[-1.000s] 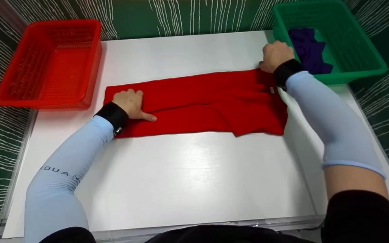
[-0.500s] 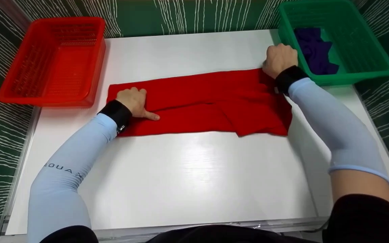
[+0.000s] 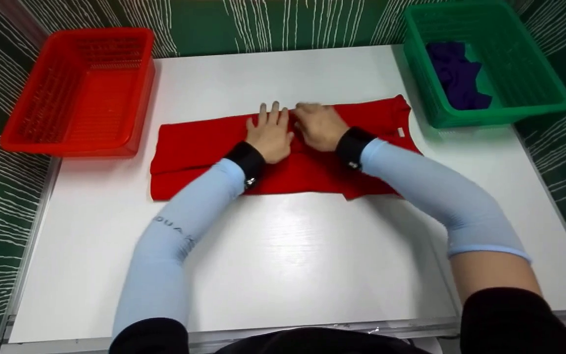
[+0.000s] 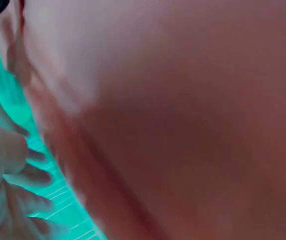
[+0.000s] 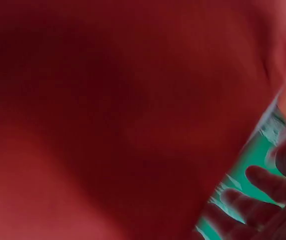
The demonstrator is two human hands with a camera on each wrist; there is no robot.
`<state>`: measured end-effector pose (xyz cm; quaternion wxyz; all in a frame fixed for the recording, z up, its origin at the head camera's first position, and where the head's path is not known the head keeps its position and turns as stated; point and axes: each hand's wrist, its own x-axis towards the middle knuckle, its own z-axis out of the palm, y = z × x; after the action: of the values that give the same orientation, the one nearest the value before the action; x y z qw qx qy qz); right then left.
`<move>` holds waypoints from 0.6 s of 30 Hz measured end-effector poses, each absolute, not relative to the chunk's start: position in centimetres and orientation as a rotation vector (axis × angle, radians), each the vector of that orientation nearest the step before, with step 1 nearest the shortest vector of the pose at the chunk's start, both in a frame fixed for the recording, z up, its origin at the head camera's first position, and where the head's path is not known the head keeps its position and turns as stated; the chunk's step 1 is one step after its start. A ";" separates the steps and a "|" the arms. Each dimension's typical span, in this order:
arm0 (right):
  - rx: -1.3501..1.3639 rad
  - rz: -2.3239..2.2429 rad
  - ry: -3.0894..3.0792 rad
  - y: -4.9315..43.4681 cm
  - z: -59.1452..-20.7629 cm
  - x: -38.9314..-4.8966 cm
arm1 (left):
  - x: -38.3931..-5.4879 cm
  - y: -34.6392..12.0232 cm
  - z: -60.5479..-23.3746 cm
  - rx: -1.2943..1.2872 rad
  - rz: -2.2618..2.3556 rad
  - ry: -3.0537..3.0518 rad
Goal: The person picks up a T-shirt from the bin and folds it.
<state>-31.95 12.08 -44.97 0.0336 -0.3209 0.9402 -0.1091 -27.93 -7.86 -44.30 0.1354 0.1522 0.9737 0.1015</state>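
Observation:
A red garment (image 3: 199,142) lies folded into a long strip across the white table (image 3: 283,265), a small white label showing near its right end. My left hand (image 3: 270,140) rests on the middle of it, fingers spread and pointing to the far edge. Just to the right, my right hand (image 3: 321,128) is over the cloth near that same edge, its fingers partly hidden from above. Blurred red fabric (image 5: 108,115) fills most of the right wrist view, where the right fingers (image 5: 262,182) look loosely extended and apart. The left wrist view is blurred too.
A red plastic basket (image 3: 138,98) stands at the back left with nothing visible inside. The green basket (image 3: 504,115) at the back right holds a dark purple cloth (image 3: 457,78). Dark green walls with white streaks rise around the table.
My left hand has moved right from the garment's left end to its middle. My right hand has let go of the far right corner and moved left beside it.

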 end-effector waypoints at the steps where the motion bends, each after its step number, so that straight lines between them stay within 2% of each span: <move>1: -0.960 -0.280 2.848 11.7 -45.5 -31.8 | -27.9 -7.3 -44.7 0.407 0.289 2.792; 4: -0.877 -0.158 2.716 11.5 -46.1 -31.5 | -28.2 -6.8 -45.8 0.302 0.283 2.694; 8: -0.797 -0.105 2.593 12.7 -46.2 -31.3 | -29.1 -8.8 -47.0 0.226 0.272 2.585; 18: -0.589 -0.156 2.554 19.2 -46.6 -31.6 | -29.6 -19.7 -48.2 -0.010 0.360 2.548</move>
<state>-31.60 19.19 -46.63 0.2551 -0.2168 0.9405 -0.0573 -29.62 -19.73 -48.20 0.2803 -0.0038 0.9505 0.1342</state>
